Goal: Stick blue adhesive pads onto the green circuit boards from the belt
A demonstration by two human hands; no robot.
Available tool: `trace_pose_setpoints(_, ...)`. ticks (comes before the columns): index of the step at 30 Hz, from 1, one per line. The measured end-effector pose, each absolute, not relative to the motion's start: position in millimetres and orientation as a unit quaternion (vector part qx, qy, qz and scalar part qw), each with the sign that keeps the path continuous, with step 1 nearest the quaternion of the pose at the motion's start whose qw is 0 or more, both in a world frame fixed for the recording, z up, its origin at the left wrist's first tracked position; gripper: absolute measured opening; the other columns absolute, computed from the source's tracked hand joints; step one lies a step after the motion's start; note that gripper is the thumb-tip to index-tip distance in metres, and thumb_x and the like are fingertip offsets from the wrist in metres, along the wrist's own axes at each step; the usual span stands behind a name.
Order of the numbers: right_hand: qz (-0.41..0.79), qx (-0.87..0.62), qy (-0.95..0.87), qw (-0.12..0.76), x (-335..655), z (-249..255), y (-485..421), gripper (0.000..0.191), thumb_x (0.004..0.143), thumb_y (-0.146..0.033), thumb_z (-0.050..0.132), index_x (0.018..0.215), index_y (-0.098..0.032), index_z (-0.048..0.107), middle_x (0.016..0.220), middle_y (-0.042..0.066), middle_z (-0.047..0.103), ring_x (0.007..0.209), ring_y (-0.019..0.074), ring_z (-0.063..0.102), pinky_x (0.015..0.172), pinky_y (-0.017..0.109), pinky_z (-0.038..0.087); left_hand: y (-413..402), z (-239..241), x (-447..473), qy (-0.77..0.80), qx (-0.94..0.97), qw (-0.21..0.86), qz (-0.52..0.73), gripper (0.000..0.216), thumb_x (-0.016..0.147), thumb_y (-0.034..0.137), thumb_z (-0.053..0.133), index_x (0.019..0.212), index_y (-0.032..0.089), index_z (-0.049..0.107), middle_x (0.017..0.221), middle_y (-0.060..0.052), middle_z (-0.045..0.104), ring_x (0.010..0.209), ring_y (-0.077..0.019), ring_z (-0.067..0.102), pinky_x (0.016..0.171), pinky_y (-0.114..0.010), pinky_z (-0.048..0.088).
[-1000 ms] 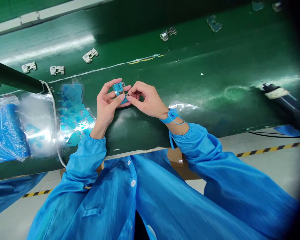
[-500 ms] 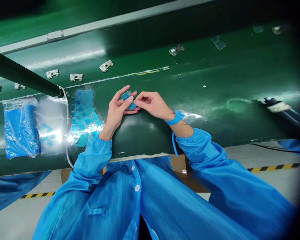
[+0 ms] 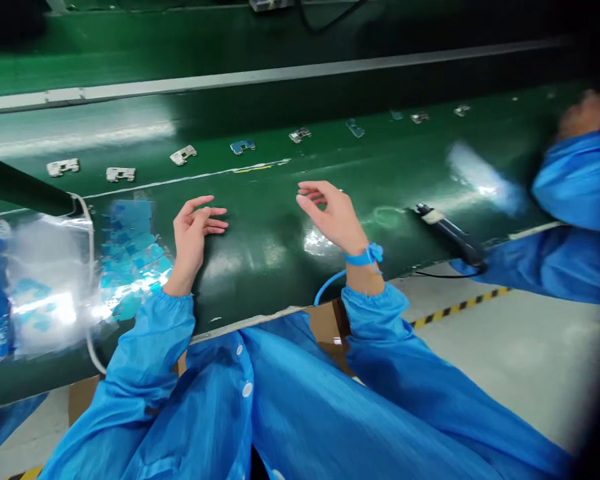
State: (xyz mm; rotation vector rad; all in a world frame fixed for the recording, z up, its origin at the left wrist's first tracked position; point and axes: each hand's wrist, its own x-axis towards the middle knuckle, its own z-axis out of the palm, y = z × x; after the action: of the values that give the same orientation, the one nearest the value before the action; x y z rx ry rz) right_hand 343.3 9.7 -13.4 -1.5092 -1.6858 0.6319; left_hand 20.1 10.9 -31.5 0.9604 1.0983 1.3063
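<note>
My left hand (image 3: 195,230) hovers over the green work surface (image 3: 250,280), its fingers spread and nothing in them. To its right my right hand (image 3: 330,210) holds nothing either; its fingers are loosely curved, with a gap to the thumb. A blue strap circles that wrist (image 3: 364,256). Beyond the hands, a small blue notched circuit board (image 3: 243,147) lies in the row past the white line. Pale notched boards (image 3: 183,155) lie to its left, and a darker one (image 3: 300,135) to its right.
Left of my left hand lie blue film pieces (image 3: 130,227), a clear plastic bag (image 3: 45,287) and a white cable (image 3: 90,267) by a dark post (image 3: 25,183). At right are a black handheld tool (image 3: 450,233) and a co-worker's blue sleeve (image 3: 580,177).
The blue board has left my hands and a blue board now lies in the row. My hands have parted and opened. The view has shifted right; a co-worker's arm has appeared.
</note>
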Motion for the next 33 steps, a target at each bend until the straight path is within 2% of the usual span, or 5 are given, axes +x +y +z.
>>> trace_pose_setpoints(12,0.068,-0.767,-0.601,0.214,404.4,-82.0,-123.8,0.083,0.100,-0.072,0.048,0.158,-0.015,0.067,0.169,0.019,0.056,0.152,0.0551,0.054,0.122,0.082,0.044,-2.8,-37.8,36.1,0.492,0.560,0.471,0.472,0.036,0.108,0.045,0.061,0.125,0.015,0.071,0.102,-0.012,0.083,0.073,-0.0164,0.078,0.071,-0.029,0.066)
trace_pose_setpoints(16,0.057,-0.758,-0.590,0.271,401.9,-85.4,-116.4,0.083,0.100,-0.077,0.048,0.162,-0.024,0.066,0.168,0.021,0.057,0.154,0.0574,0.053,0.123,0.080,0.043,-25.6,-23.5,-4.5,0.568,0.609,0.355,0.426,0.036,0.108,0.040,0.061,0.131,0.017,0.075,0.130,-0.018,0.081,0.110,-0.0295,0.082,0.106,-0.050,0.066)
trace_pose_setpoints(22,0.037,-0.719,-0.610,0.330,372.8,-79.3,-104.7,0.071,0.101,-0.076,0.051,0.150,-0.030,0.071,0.159,0.017,0.067,0.148,0.0543,0.061,0.119,0.082,0.046,-123.1,-15.0,-48.2,0.710,0.659,0.155,0.192,0.066,0.114,0.043,0.052,0.172,0.012,0.051,0.182,-0.016,0.039,0.177,-0.0527,0.002,0.137,-0.087,-0.004)
trace_pose_setpoints(28,0.110,-0.548,-0.757,0.339,289.3,-62.2,-88.8,0.048,0.113,-0.047,0.051,0.148,-0.018,0.068,0.160,0.016,0.066,0.151,0.0377,0.061,0.128,0.062,0.047,-178.9,-27.7,43.5,0.579,0.781,0.226,0.066,0.078,0.120,0.057,0.036,0.183,0.013,0.032,0.189,-0.023,0.012,0.177,-0.0484,0.005,0.142,-0.074,0.022)
trace_pose_setpoints(33,0.158,-0.428,-0.872,0.179,250.2,-62.5,-96.8,0.048,0.121,-0.036,0.038,0.159,-0.021,0.063,0.174,0.011,0.053,0.163,0.0359,0.051,0.124,0.064,0.047,-137.0,-6.8,47.1,0.571,0.782,0.209,0.137,0.053,0.109,0.021,0.047,0.153,0.001,0.068,0.168,-0.023,0.058,0.166,-0.0423,0.045,0.143,-0.055,0.036)
